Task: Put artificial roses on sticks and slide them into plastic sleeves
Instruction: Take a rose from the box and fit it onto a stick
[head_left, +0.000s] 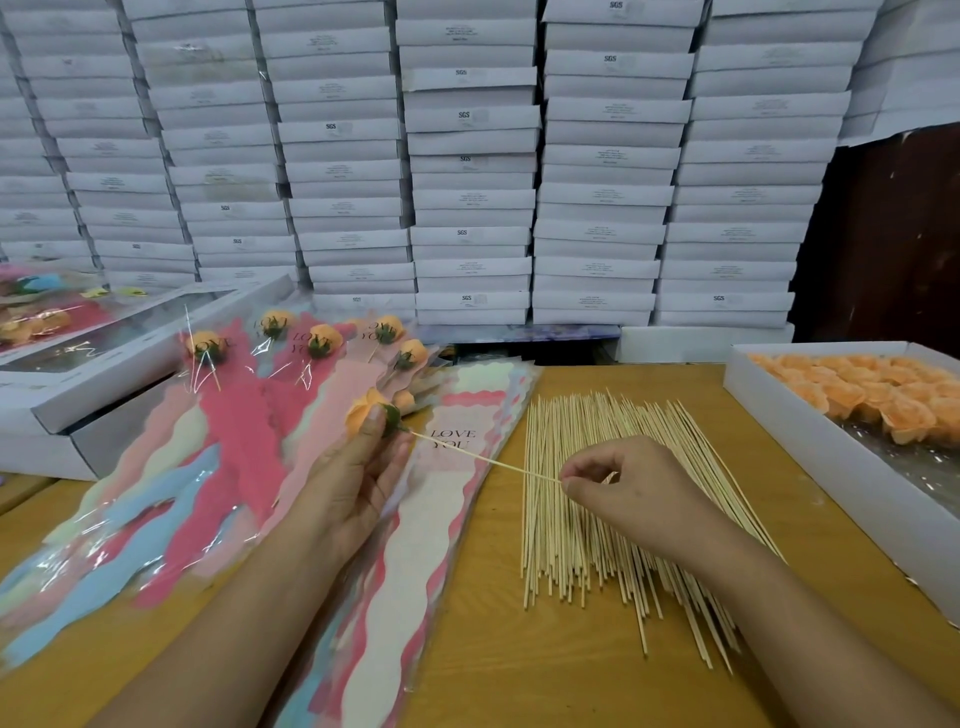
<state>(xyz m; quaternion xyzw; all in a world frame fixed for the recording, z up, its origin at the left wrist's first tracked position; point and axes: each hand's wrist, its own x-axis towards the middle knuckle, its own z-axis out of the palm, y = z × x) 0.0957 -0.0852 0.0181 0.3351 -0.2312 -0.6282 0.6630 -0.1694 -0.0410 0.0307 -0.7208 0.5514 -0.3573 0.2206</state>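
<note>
The left hand (358, 467) holds a rose (366, 410) and the right hand (623, 488) pinches its stick (483, 460), above the empty sleeves (441, 499); several sleeved roses (317, 340) are done, many sticks (597, 467) remain.

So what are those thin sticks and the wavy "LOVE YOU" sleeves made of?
The sticks look like bamboo or pale wood: matte, straw-coloured, thin as skewers. The sleeves seem to be clear glossy plastic film, judging by the glare and crinkles, with pastel wavy panels that could be print or paper.
</note>
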